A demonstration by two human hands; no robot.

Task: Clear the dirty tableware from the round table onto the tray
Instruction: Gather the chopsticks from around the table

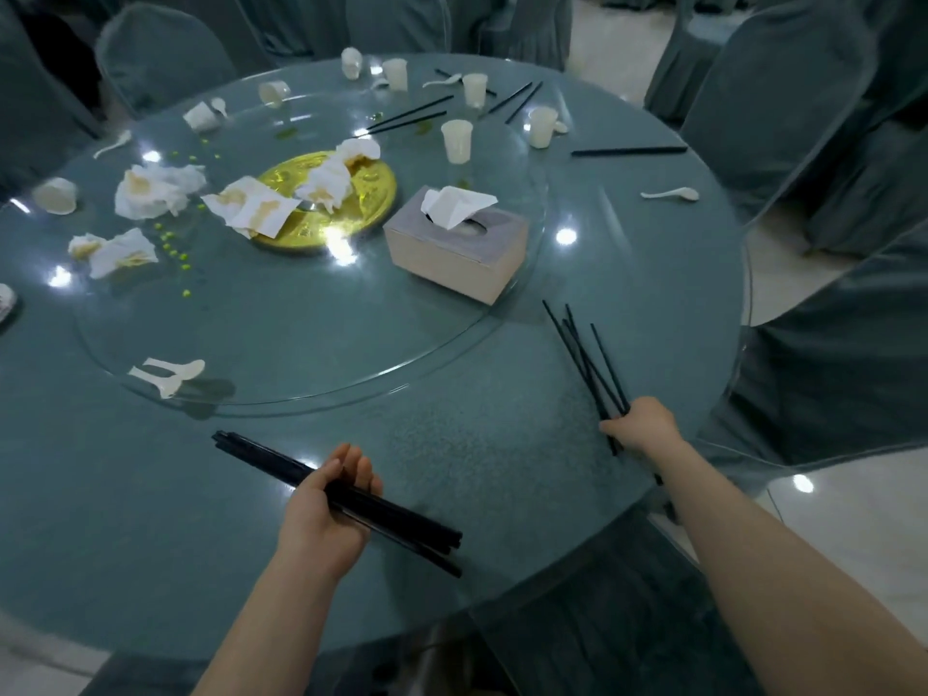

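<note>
Item one, the bundle of black chopsticks (351,499) in my left hand (326,514): fingers curled round it near the middle, long axis running from far left to near right, both ends free above the round table (477,444). Item two, the loose chopsticks (587,364) in my right hand (645,427): four or so, fingers closed on their near ends at the table's right edge, tips fanned out and pointing far and left toward the tissue box (457,243); the near ends are hidden by the hand, so I cannot give a firm count. Item three, further chopsticks (627,151) lying well apart on the far right, long axis left to right, with more pairs (412,118) among the white cups (457,140) at the far side. Item four, white spoons: one (670,194) on the right, one (170,376) on the near rim of the glass turntable (301,344). Item five, crumpled stained napkins (155,190) over and around a gold plate (371,193), with green peas (173,248) scattered beside them. A white object at the left edge is cut off; I cannot identify it. No tray appears in this view
</note>
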